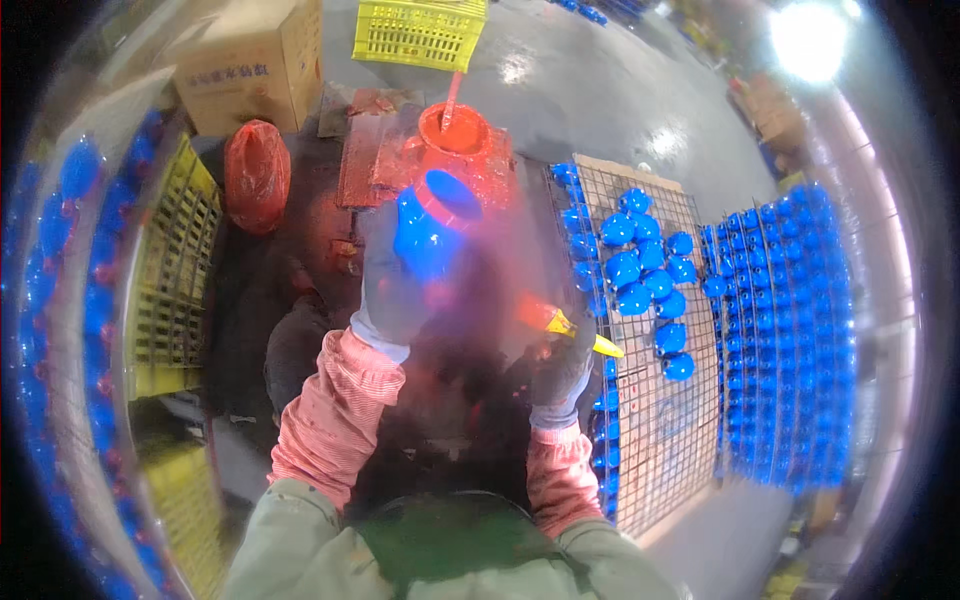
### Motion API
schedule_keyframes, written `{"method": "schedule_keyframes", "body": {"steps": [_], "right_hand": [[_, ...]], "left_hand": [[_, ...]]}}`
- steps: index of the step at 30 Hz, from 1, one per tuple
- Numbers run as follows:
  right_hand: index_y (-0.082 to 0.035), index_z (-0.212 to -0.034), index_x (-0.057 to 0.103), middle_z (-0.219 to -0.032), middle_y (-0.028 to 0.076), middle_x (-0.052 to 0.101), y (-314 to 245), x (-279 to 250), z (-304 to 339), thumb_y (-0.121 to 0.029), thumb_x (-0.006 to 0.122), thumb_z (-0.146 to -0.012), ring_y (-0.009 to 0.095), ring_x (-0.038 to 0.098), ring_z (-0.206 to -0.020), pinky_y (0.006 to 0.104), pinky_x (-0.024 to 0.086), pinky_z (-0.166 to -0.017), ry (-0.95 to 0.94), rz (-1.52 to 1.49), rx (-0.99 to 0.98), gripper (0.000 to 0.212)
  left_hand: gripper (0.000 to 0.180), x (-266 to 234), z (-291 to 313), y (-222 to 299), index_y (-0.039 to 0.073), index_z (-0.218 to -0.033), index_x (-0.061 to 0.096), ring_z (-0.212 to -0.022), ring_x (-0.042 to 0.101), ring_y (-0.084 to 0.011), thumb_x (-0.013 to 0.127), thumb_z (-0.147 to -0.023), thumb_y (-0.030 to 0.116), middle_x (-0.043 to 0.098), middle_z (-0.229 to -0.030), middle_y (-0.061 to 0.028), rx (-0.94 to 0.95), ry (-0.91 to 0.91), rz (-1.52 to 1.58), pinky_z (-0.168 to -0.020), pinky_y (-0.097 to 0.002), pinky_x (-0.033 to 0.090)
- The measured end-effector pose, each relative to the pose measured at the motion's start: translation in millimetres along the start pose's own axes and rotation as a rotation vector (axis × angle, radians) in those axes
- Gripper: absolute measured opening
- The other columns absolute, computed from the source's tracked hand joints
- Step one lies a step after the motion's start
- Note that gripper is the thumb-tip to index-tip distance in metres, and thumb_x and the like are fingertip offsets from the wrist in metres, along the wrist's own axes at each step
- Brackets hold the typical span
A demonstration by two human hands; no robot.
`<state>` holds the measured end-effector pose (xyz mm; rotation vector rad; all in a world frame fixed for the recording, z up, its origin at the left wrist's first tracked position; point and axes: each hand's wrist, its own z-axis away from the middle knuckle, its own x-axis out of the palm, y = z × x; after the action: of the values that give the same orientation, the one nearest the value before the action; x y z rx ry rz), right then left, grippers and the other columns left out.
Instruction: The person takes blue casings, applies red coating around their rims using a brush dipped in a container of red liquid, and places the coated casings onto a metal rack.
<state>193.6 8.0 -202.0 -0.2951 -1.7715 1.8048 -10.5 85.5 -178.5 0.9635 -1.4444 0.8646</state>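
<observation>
My gloved left hand (388,295) is closed around a glossy blue pot (425,238), holding it up and tilted. Around the pot's mouth runs a red-orange rim. In my gloved right hand (562,372) is a paintbrush (562,324) with a yellow handle and red bristles that point toward the pot. A blurred patch hides part of the space between my hands, so I cannot tell whether the bristles touch anything. Beyond the pot stands a red-coated paint bucket (462,165) with a stick (452,100) leaning in it.
On my right, several small blue pots (640,255) sit on a wire rack (665,430), with stacked racks of blue pots (790,330) beyond. Yellow crates (165,290) and more blue pots (62,215) line the left. Further off are a red bag (257,178), a cardboard box (250,80) and another yellow crate (418,35).
</observation>
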Motion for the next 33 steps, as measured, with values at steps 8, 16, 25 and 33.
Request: {"method": "schedule_keyframes", "body": {"steps": [8, 16, 25, 33], "right_hand": [[0.000, -0.105, 0.063, -0.082, 0.009, 0.063, -59.3, -15.4, 49.3, -0.045, 0.061, -0.089, 0.013, 0.056, -0.061, 0.0222, 0.041, -0.051, -0.125, 0.040, -0.345, 0.048], [0.001, -0.095, 0.056, -0.071, 0.005, 0.056, -56.6, -51.5, 69.7, -0.007, 0.059, -0.090, 0.014, 0.057, -0.061, 0.0278, 0.047, -0.054, -0.813, -0.617, -0.242, 0.011], [-0.005, -0.089, 0.063, -0.079, 0.010, 0.063, -39.5, -73.7, 90.6, -0.016, 0.067, -0.085, 0.018, 0.060, -0.067, 0.0281, 0.050, -0.057, -0.209, -0.166, -0.390, 0.013], [-0.005, -0.091, 0.067, -0.086, 0.011, 0.067, -62.1, -60.6, 85.8, -0.016, 0.067, -0.076, 0.029, 0.063, -0.081, 0.0413, 0.050, -0.076, -0.488, 0.104, -0.874, 0.019]], "left_hand": [[0.045, 46.3, 88.3, -33.1, 0.006, -0.112, 0.060, -0.086, 0.060, -0.0293, 0.071, -0.068, 0.009, 0.058, -0.101, -0.0138, 0.932, -0.191, -2.008, -0.082, -0.0431, 0.048], [0.063, 28.8, 154.3, -42.9, 0.028, -0.112, 0.055, -0.118, 0.050, -0.0466, 0.088, -0.059, 0.019, 0.044, -0.136, -0.0109, 0.815, -0.481, -2.226, -0.094, -0.0583, 0.044], [0.075, 33.8, 168.9, -76.7, 0.011, -0.130, 0.048, -0.123, 0.044, -0.0372, 0.082, -0.064, 0.011, 0.040, -0.136, -0.0185, 0.748, -0.087, -2.224, -0.100, -0.0452, 0.040], [0.076, 44.6, 177.8, -72.2, 0.010, -0.131, 0.048, -0.124, 0.044, -0.0342, 0.083, -0.064, 0.012, 0.040, -0.135, -0.0186, 0.744, 0.039, -2.325, -0.100, -0.0433, 0.041]]}}
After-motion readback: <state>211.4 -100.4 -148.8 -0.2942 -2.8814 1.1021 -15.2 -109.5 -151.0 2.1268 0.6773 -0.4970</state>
